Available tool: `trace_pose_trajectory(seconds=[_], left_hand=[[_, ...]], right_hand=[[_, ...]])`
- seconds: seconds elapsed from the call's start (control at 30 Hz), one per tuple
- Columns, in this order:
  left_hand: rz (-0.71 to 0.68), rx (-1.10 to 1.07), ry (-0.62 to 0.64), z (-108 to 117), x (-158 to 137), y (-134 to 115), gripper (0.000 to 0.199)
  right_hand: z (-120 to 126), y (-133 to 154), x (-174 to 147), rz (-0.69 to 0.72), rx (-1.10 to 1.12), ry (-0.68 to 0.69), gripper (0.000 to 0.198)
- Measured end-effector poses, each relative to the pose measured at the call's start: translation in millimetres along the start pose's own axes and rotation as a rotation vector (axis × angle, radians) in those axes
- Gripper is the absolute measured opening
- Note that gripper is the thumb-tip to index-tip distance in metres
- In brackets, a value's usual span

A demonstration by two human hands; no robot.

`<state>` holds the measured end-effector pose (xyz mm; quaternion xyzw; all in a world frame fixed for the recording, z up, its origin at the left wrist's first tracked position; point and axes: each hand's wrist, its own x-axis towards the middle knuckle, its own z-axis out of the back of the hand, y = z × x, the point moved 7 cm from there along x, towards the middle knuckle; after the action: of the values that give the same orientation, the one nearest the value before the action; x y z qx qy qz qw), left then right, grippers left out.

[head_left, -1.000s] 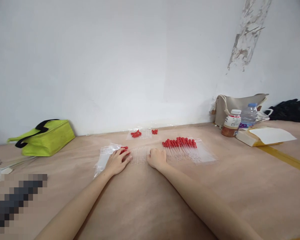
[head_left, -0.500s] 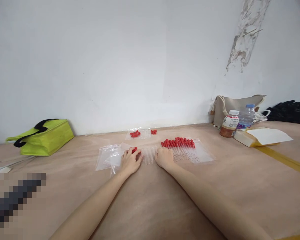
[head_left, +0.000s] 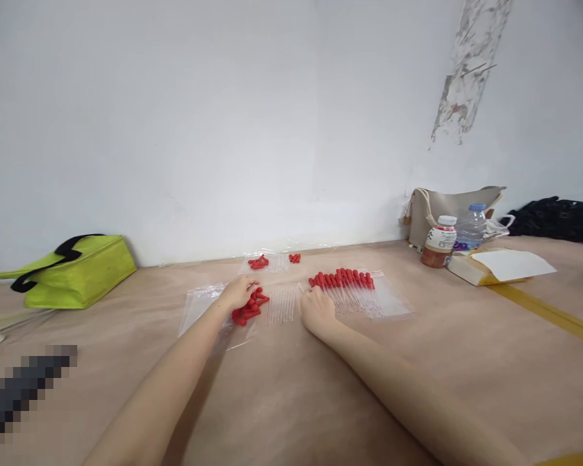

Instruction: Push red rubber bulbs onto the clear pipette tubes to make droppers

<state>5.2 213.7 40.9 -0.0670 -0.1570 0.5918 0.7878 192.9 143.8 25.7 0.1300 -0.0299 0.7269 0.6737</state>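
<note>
I'm resting my left hand (head_left: 239, 294) at red bulbs (head_left: 248, 310), left of centre, right hand (head_left: 319, 309), fingers curled, beside clear tubes (head_left: 282, 305), near centre. I'm not discerning either grip; thin tubes are demanding light, straight handling.

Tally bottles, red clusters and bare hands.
Bottles: 2 (white-capped bottle, blue-capped bottle)
Red clusters: 4 (near pile, long row, back-left bunch, back-right bunch)
Hands: 2 (left hand, right hand)
Total: 8
</note>
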Motion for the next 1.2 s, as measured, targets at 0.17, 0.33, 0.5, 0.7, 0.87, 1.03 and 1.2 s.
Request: trace_pose_trajectory(seconds=[0.17, 0.33, 0.5, 0.7, 0.87, 1.03, 1.2], left_hand=[[0.023, -0.004, 0.223, -14.5, 13.8, -4.0, 0.022], [0.042, -0.030, 0.203, -15.7, 18.1, -2.6, 0.029], [-0.011, -0.116, 0.004, -2.5, 17.6, -4.6, 0.020], [-0.089, -0.308, -0.379, 35.0, -7.5, -18.7, 0.025], [-0.144, -0.478, -0.362, 23.0, -69.5, -38.5, 0.023], [-0.135, -0.895, -0.132, -16.3, -118.7, -53.7, 0.015], [-0.042, -0.923, -0.104, -25.0, -122.7, -51.9, 0.021]], right_hand=[[9.7, -18.8, -21.5, 0.100, -0.054, -0.075, 0.031], [9.0, -35.8, -40.9, 0.186, -0.062, -0.197, 0.020], [7.9, -41.9, -45.8, 0.193, 0.041, -0.294, 0.020], [12.8, -43.6, -47.5, 0.201, 0.134, -0.366, 0.021], [16.5, -39.9, -50.4, 0.274, 0.185, -0.405, 0.021], [17.7, -32.6, -55.6, 0.381, 0.291, -0.384, 0.020], [19.6, -20.8, -65.8, 0.503, 0.374, -0.339, 0.021]])
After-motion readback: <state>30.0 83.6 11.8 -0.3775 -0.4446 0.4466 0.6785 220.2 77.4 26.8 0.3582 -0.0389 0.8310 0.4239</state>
